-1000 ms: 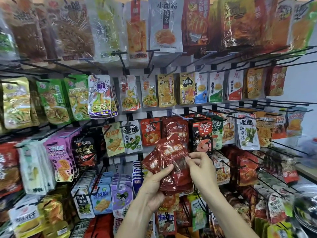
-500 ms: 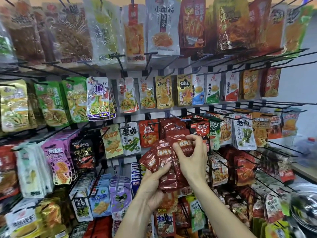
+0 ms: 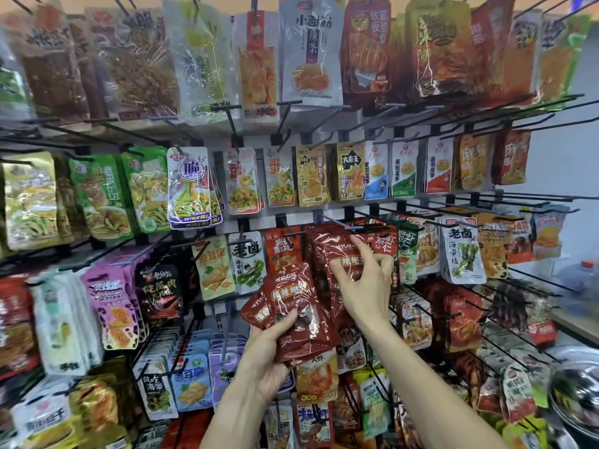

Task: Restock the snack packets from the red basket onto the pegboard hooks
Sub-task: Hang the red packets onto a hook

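My left hand (image 3: 269, 361) grips a fanned bunch of dark red snack packets (image 3: 291, 306) from below, its thumb across their front. My right hand (image 3: 363, 280) is raised to a matching red packet (image 3: 334, 251) that hangs on a pegboard hook (image 3: 337, 223) with a blue tip. Thumb and fingers of that hand pinch the hanging packet at its lower right part. More red packets hang behind it on the same hook. The red basket is out of view.
The pegboard wall is dense with hanging snack packets in rows, with black hook ends sticking out toward me. A hook with a blue tag (image 3: 223, 348) points out just left of my left hand. A metal bowl (image 3: 573, 396) sits at the lower right.
My right hand has lifted one red packet out of the bunch, up and to the right, onto the hook. The left hand stayed put with the remaining packets.
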The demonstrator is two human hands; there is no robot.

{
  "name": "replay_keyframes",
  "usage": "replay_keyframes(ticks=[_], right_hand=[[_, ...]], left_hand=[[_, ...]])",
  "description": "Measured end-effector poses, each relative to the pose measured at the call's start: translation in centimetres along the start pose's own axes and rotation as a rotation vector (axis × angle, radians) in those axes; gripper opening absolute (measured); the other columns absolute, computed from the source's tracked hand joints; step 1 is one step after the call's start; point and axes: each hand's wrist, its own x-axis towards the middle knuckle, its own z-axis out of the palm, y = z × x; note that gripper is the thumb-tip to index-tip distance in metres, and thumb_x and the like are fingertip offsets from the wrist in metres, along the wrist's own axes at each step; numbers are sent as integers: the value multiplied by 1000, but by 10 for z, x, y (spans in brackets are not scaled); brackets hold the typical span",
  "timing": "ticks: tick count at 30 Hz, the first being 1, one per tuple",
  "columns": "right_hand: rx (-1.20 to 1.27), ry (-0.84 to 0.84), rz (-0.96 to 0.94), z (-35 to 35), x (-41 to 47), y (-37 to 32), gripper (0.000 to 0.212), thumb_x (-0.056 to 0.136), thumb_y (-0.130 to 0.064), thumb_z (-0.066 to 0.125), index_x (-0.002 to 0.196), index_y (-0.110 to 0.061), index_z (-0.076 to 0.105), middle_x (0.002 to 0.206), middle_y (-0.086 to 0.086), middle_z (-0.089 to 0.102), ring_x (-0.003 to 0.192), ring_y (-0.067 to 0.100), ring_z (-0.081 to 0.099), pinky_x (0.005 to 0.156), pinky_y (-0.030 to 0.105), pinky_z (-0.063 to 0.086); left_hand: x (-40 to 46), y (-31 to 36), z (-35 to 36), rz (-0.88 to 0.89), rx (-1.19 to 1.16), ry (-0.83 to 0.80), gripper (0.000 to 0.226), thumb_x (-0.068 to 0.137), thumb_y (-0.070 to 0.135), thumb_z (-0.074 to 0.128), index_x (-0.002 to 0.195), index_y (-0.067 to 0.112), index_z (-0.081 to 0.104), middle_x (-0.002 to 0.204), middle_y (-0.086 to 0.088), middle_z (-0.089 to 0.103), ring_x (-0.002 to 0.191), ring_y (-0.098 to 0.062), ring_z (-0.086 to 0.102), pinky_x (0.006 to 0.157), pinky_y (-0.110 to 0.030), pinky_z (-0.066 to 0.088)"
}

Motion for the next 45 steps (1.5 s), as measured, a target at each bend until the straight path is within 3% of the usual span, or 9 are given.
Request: replay_keyframes(ticks=[7, 13, 18, 23, 28, 31, 34, 38, 45], right_hand=[[-110, 66, -2, 4, 7, -3, 63, 89, -49, 75, 147, -40, 50, 114, -1, 37, 97, 18, 49, 100, 52, 49], [-167, -4, 52, 9, 9, -1, 71, 92, -51, 72, 155, -37, 43, 119, 2, 36, 106, 22, 45, 98, 39, 43], [-296, -138, 92, 22, 32, -14, 69, 96, -51, 67, 156, -28, 42, 131, 12, 40, 118, 34, 52, 93, 38, 41], [-262, -101, 27, 3, 2, -15, 70, 96, -41, 71, 156, -21, 42, 146, 9, 55, 135, 29, 52, 112, 43, 41], [-5, -204, 39, -3, -43, -30, 63, 75, -69, 79, 122, -28, 64, 111, -10, 64, 101, 9, 63, 92, 34, 53], [4, -244, 96, -2, -43, -32, 64, 77, -52, 87, 126, -23, 58, 108, -11, 61, 102, 11, 61, 92, 33, 52], [152, -224, 218, -9, -37, -19, 56, 84, -33, 86, 127, -23, 52, 109, -11, 61, 102, 12, 63, 93, 36, 55], [470, -239, 362, -14, -38, -12, 54, 91, -15, 79, 127, -30, 42, 126, 10, 64, 98, 22, 72, 67, 34, 62], [614, -86, 173, -20, -23, -20, 53, 93, 0, 71, 122, -37, 47, 119, 6, 67, 94, 23, 74, 75, 46, 65]], left_hand=[[3, 6, -14, 2, 5, 16, 72, 75, -1, 80, 142, 1, 54, 121, -30, 72, 115, -48, 70, 79, -65, 61], [2, 13, -27, -18, 6, 6, 73, 76, 2, 81, 143, 2, 54, 122, -29, 72, 112, -48, 71, 67, -53, 65], [1, 15, -24, 12, 0, -43, 67, 78, 1, 79, 141, 7, 57, 123, -26, 73, 111, -45, 73, 76, -56, 65], [1, 13, -23, 32, 5, -72, 65, 81, 0, 78, 142, 6, 55, 125, -27, 72, 115, -45, 71, 90, -62, 60], [-2, 1, -3, 33, 53, -67, 66, 77, -2, 79, 139, 8, 58, 120, -24, 75, 103, -43, 76, 79, -57, 64], [-4, -5, 8, 8, 76, -76, 69, 76, 1, 81, 140, 11, 58, 118, -23, 76, 97, -41, 78, 65, -50, 64], [-4, -5, 9, -26, 55, -94, 59, 86, 14, 80, 141, 9, 61, 125, -24, 73, 111, -42, 74, 72, -53, 64], [-1, -5, 8, -21, 13, -76, 53, 88, 7, 74, 138, 2, 60, 121, -27, 74, 111, -43, 73, 80, -56, 65], [5, -3, 7, 5, -38, -21, 48, 91, -3, 69, 136, 3, 57, 118, -29, 74, 106, -43, 75, 77, -58, 65]])
